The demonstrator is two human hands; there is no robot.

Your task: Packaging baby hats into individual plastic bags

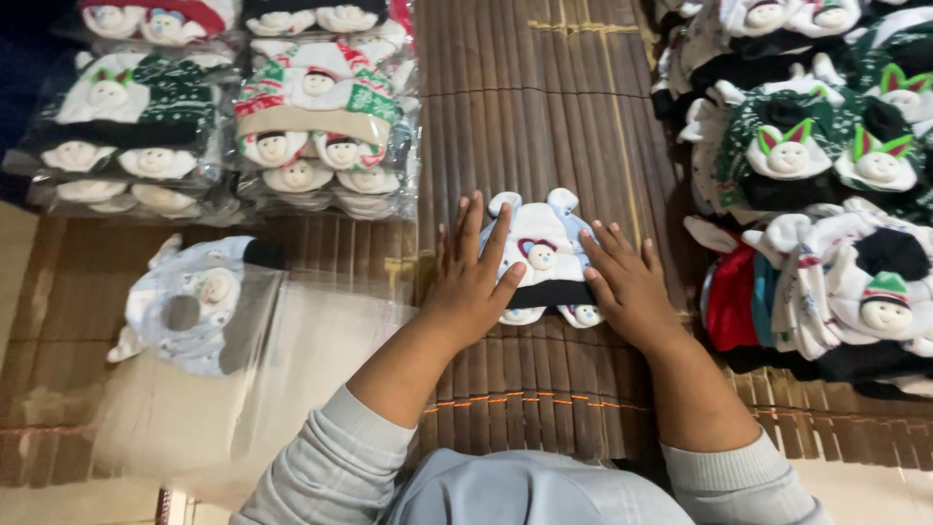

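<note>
A small white baby hat (540, 255) with ear tabs, a black band and a little plush face lies on the brown bamboo mat (544, 117). My left hand (468, 282) rests flat on its left edge, fingers spread. Pressed against the hat's right edge is my right hand (628, 282), also flat with fingers apart. Neither hand grips anything. More little plush faces peek out from under the black band near my palms.
Stacks of bagged hats (321, 126) sit at the back left. A heap of loose hats (826, 185) in green, white and red fills the right side. A clear plastic bag (209, 321) holding one pale hat lies at left.
</note>
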